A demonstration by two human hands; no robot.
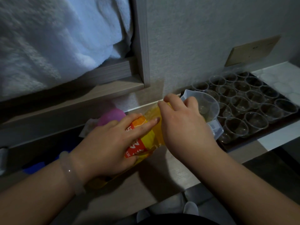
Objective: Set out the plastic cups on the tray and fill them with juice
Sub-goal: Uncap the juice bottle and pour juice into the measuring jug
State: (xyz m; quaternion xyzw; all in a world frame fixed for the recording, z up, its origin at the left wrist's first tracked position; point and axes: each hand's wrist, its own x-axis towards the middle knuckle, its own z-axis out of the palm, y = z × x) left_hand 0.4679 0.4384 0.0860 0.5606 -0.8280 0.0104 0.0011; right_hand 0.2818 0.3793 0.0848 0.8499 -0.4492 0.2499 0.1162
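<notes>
Nearest you, a pale bracelet (pixel 71 171) circles your left wrist. Your left hand (pixel 110 143) wraps the tilted juice bottle (pixel 151 137), covering most of its orange label. Your right hand (pixel 183 125) curls its fingers over the bottle's top, hiding the cap and neck. Just behind it sits a clear jug (pixel 209 103), partly blocked by your knuckles. Beyond, rows of clear plastic cups (pixel 240 103) stand on the dark tray (pixel 263 131). A pink object (pixel 112 116) behind your left hand is too hidden to identify.
</notes>
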